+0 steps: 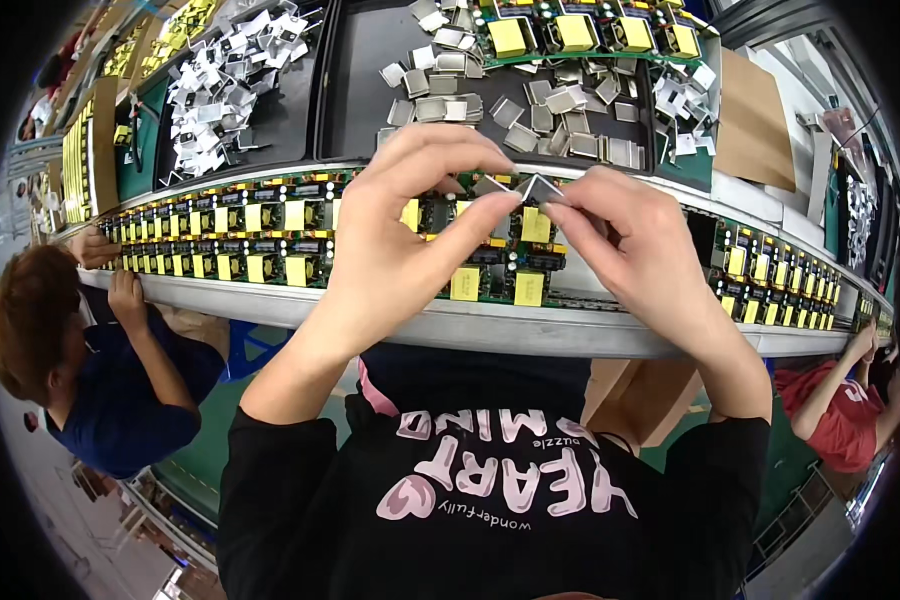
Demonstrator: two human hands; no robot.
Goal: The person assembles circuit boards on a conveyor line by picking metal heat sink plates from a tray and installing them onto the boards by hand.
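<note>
Above the conveyor line, my left hand (pixel 395 210) and my right hand (pixel 635 225) meet with their fingertips close together. Between them is a small bent silver metal bracket (pixel 541 188), pinched by the right thumb and fingers. My left thumb and fingers close on a similar bent metal piece (pixel 488 186) touching it; whether the two are separate is hard to tell. Directly below the hands lie green circuit boards with yellow transformers (pixel 528 287), partly covered by my fingers.
Beyond the line, a black tray (pixel 355 110) holds loose metal brackets (pixel 565 97) and a circuit-board panel (pixel 540 52). Another tray has white-silver pieces (pixel 220 90). Cardboard (pixel 755 120) stands at right. A person (pixel 120 370) works at left, another (pixel 835 410) at far right.
</note>
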